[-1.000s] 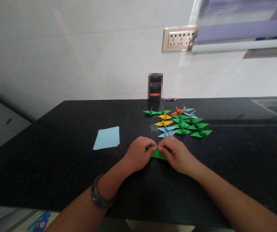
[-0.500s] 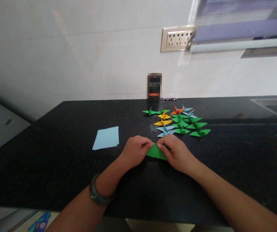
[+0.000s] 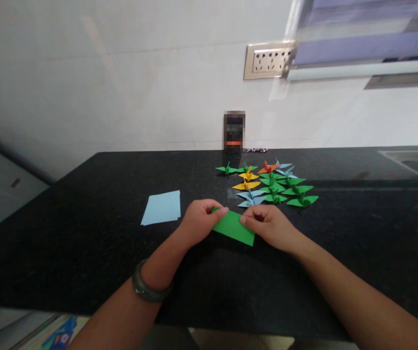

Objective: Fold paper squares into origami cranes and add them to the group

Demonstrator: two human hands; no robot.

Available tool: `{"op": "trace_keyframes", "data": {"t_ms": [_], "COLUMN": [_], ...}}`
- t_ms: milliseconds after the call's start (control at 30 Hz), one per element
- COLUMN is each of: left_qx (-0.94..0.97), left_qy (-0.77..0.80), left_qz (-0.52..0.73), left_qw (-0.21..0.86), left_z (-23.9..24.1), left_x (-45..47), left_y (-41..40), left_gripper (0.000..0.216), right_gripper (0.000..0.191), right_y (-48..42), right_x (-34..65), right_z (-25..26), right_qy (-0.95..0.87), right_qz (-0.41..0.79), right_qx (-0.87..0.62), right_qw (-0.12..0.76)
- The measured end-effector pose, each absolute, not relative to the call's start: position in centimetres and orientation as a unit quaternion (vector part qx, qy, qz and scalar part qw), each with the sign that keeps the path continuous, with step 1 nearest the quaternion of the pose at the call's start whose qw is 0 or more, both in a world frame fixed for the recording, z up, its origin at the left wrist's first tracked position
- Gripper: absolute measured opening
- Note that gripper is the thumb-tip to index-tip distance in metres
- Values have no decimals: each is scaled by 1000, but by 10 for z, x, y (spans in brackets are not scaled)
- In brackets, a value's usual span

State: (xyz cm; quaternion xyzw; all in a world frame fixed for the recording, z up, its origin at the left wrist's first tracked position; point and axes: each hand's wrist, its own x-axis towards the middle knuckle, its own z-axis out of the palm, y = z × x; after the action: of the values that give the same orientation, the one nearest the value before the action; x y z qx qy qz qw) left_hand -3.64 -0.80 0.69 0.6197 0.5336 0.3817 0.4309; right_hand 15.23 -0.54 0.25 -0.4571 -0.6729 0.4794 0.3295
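Note:
A green sheet of paper (image 3: pixel 235 227), folded into a rectangle, is held between my two hands just above the black countertop (image 3: pixel 209 291). My left hand (image 3: pixel 202 219) pinches its upper left corner, thumb on top. On the far right edge, my right hand (image 3: pixel 270 224) grips the paper between thumb and fingers; the fingertips behind it are hidden. Just beyond my hands stand several folded paper cranes: green cranes (image 3: pixel 272 187), yellow cranes (image 3: pixel 246 185), light blue cranes (image 3: pixel 249 198) and an orange crane (image 3: pixel 267 168).
A stack of light blue paper squares (image 3: pixel 162 208) lies left of my left hand. At the back, a dark blurred-out box (image 3: pixel 234 131) leans by the wall, beside a beaded strand (image 3: pixel 255 150). A socket panel (image 3: pixel 268 60) is on the wall.
My hands have spread apart along the green paper, the left one moving outward to its corner. More of the paper shows, and it now tilts down to the right.

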Motion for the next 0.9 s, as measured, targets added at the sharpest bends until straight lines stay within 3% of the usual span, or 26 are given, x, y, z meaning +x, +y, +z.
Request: {"op": "trace_keyframes", "data": {"t_ms": [100, 233, 333, 500, 567, 667, 900], "left_qx": [465, 386, 335, 286, 306, 350, 392], "left_qy": [453, 383, 401, 420, 417, 413, 371], "left_qz": [492, 464, 480, 475, 466, 459, 425], "left_qw": [580, 699, 705, 719, 718, 704, 727], "left_z": [3, 0, -1, 1, 0, -1, -6], "left_x": [-31, -24, -22, -24, -23, -21, -17], "left_y": [-9, -12, -12, -10, -10, -12, -16], "left_gripper": [30, 28, 19, 16, 17, 24, 40], "right_gripper": [26, 31, 31, 30, 23, 13, 18], "right_y": [-9, -13, -12, -8, -7, -8, -8], "right_x": [145, 139, 142, 155, 157, 154, 149], "right_z": [1, -5, -8, -1, 2, 3, -8], "right_qy": [-579, -524, -608, -816, -849, -851, -753], "right_qz": [522, 551, 514, 239, 184, 195, 243], "right_qx": [-485, -490, -467, -332, -292, -297, -457], "right_qw": [396, 427, 385, 408, 400, 387, 407]}}
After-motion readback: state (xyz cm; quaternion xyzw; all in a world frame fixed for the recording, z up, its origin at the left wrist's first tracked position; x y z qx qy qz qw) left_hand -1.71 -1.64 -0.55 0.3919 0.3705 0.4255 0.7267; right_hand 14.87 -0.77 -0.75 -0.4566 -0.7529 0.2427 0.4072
